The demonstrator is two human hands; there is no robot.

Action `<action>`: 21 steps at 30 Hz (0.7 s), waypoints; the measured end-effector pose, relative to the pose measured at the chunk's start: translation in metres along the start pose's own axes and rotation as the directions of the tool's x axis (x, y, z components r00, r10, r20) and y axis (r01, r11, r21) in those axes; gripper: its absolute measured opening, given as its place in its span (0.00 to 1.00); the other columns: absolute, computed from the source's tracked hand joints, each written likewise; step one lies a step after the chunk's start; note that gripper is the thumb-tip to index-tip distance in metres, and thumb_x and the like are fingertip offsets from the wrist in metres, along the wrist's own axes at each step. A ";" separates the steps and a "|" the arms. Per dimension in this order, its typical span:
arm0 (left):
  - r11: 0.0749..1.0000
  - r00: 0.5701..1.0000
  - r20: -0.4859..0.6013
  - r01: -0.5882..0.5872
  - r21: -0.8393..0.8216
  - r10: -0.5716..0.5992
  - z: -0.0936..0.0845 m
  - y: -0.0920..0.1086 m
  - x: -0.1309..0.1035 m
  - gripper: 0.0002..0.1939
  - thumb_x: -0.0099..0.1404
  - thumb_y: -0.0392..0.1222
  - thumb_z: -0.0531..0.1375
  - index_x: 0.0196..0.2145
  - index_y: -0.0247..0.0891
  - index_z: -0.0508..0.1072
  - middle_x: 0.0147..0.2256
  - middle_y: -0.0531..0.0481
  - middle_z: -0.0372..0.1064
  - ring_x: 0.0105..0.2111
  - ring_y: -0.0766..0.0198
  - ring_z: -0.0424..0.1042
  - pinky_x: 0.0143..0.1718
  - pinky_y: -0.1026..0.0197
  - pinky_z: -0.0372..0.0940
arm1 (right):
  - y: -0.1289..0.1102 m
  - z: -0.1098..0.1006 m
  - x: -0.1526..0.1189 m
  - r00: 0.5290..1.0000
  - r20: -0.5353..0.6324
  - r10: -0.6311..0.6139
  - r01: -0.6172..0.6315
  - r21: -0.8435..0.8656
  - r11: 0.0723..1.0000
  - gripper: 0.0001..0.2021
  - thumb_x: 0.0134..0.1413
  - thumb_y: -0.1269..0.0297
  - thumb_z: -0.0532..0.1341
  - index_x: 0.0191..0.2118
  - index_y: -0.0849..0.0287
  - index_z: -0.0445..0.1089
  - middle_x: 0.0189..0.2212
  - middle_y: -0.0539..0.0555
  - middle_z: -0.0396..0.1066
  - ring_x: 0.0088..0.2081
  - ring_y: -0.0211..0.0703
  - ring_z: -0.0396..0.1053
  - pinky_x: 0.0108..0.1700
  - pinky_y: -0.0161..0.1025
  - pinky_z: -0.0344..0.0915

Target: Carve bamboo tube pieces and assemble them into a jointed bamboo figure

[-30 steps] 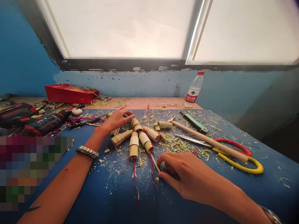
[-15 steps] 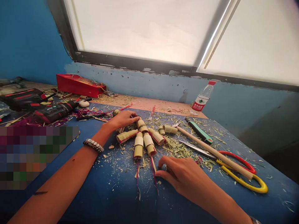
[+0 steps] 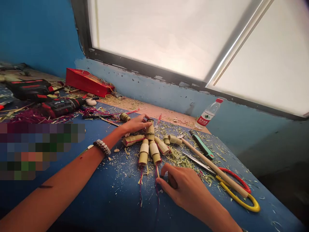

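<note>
A figure of bamboo tube pieces lies on the blue tabletop, its arm and leg pieces spread around the body piece (image 3: pixel 150 131). My left hand (image 3: pixel 136 124) is closed around the top of that body piece, which stands roughly upright. Closer to me are two leg pieces, the left leg (image 3: pixel 143 152) and the right leg (image 3: pixel 154 152), with purple strings (image 3: pixel 141 190) trailing from their lower ends. My right hand (image 3: pixel 180 180) is curled, with its thumb and fingers at a thin wooden stick (image 3: pixel 157 170) just below the right leg. Its fingertips are partly hidden.
Right of the figure lie scissors (image 3: pixel 254 205), a wooden rod (image 3: pixel 217 170) and a green utility knife (image 3: pixel 202 146) among bamboo shavings. A water bottle (image 3: pixel 208 116) stands behind them. Cordless drills (image 3: pixel 60 107) and a red box (image 3: pixel 88 84) are at back left.
The body piece has tipped from leaning to more upright in my left hand. My right hand stays at the stick. The whole view has tilted and shifted slightly.
</note>
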State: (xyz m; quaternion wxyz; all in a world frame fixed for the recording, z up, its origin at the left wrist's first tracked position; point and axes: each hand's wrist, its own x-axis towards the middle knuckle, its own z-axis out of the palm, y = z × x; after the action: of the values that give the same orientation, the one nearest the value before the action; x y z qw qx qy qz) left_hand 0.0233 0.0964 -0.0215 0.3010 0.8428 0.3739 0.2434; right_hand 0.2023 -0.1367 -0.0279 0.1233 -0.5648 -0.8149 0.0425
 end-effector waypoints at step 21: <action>0.947 0.963 -0.233 -0.059 0.316 0.138 0.000 0.008 -0.007 0.13 0.67 0.41 0.54 0.44 0.37 0.75 0.43 0.42 0.76 0.46 0.51 0.72 0.48 0.52 0.64 | -0.040 0.030 -0.002 0.926 -0.343 0.158 -0.201 -0.093 0.975 0.13 0.67 0.61 0.52 0.32 0.56 0.68 0.20 0.48 0.69 0.19 0.40 0.67 0.25 0.37 0.53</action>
State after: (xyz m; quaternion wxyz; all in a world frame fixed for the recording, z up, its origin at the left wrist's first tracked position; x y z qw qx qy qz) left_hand 0.0230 0.0864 -0.0172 0.1041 0.8592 0.3993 0.3025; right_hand 0.1593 -0.1503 -0.0487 0.2190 -0.6428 -0.7280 -0.0942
